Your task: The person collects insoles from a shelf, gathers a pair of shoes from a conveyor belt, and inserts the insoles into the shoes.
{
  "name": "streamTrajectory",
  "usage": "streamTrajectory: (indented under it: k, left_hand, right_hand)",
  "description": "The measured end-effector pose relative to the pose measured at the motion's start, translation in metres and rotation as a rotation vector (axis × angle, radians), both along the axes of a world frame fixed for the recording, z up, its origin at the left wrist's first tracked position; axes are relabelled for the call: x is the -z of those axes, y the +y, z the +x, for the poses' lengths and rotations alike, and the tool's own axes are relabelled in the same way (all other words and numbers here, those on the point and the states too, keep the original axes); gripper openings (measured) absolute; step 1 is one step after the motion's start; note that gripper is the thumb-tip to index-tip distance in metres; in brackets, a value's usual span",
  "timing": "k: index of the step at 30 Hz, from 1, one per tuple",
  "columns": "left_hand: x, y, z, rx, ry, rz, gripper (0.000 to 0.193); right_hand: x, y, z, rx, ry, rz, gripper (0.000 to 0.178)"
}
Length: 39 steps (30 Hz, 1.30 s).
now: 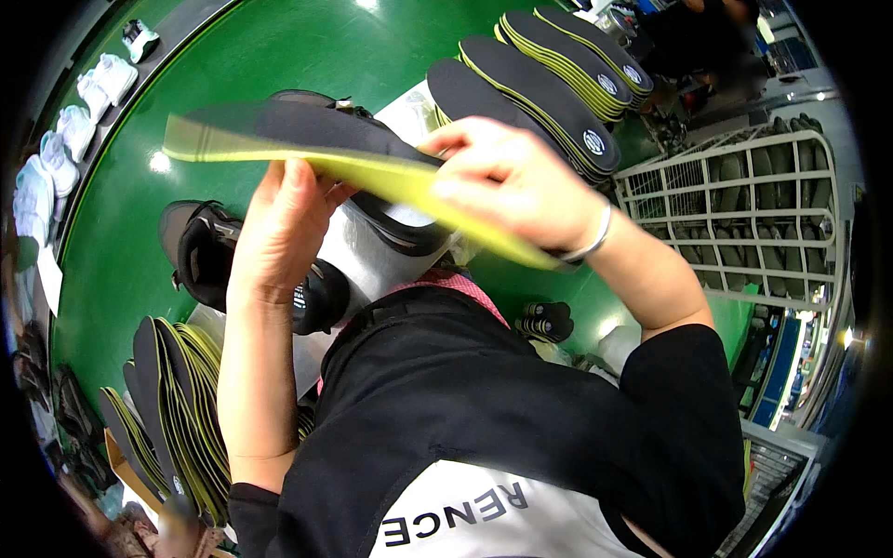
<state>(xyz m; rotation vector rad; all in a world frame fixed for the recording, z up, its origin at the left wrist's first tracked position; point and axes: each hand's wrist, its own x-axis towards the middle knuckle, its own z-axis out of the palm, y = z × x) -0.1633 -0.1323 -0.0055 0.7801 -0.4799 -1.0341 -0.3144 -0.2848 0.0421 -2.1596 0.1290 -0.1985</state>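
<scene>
A long shoe insole [400, 177], black on top and yellow-green along its edge and underside, stretches across in front of me, blurred by motion. Near its middle, my left hand [284, 219] grips it from below with the thumb against the yellow side. My right hand [521, 181] is closed on its right part, fingers curled over the edge. Whether a second insole lies against it I cannot tell. Below it, partly hidden, a dark shoe [405, 232] rests on a pale work surface [358, 251]. Another black shoe [205, 251] stands to the left of my left hand.
Stacks of black-and-yellow insoles [530, 88] lie at the upper right, and more insoles [172, 400] stand at the lower left. A white wire rack [735, 214] holding dark items is on the right. Pale shoes [60, 153] line a ledge beyond the green floor [228, 70].
</scene>
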Motion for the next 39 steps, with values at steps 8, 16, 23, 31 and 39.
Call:
streamTrajectory:
  k: [8,16,23,31,39]
  left_hand:
    - [-0.006,-0.018,-0.026,-0.227,0.030,0.138,0.027]
    - [0.028,-0.027,0.001,-0.527,-1.438,0.494,0.076]
    - [0.051,-0.044,0.020,-0.582,-1.347,0.560,0.021]
    - [0.062,-0.029,0.041,-0.547,-0.857,0.714,0.027]
    - [0.056,-0.021,0.030,-0.507,-1.099,0.650,0.027]
  right_hand:
    - [0.016,0.033,0.005,0.047,0.024,-0.029,0.026]
    - [-0.001,-0.010,-0.030,0.267,0.284,0.364,0.024]
    - [-0.021,-0.018,-0.044,0.262,0.655,0.586,0.021]
    - [0.024,0.018,0.035,-0.013,0.736,-0.243,0.029]
    - [0.068,0.042,0.071,-0.045,0.555,-0.877,0.029]
